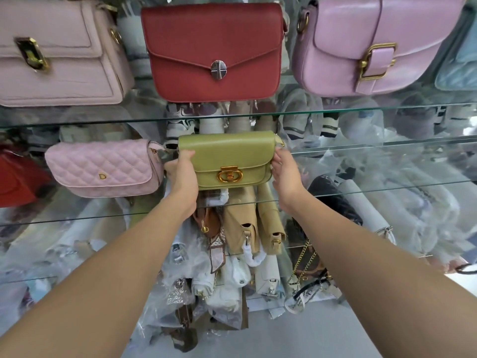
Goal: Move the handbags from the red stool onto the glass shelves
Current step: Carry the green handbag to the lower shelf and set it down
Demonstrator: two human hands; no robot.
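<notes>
Between my left grip (180,171) and right grip (285,174), I am clasping the green bag (227,156) by its ends, fingers curled; likely light, fairly stiff.

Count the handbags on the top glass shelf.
4: pale pink bag at left, red bag in the middle, lilac bag right of it, light blue bag cut off at the right edge. More may lie outside the frame.

handbag (227,156) between left hand (182,171), right hand (284,171) | quilted bag (103,169) left | flap bag (214,47) above
</notes>
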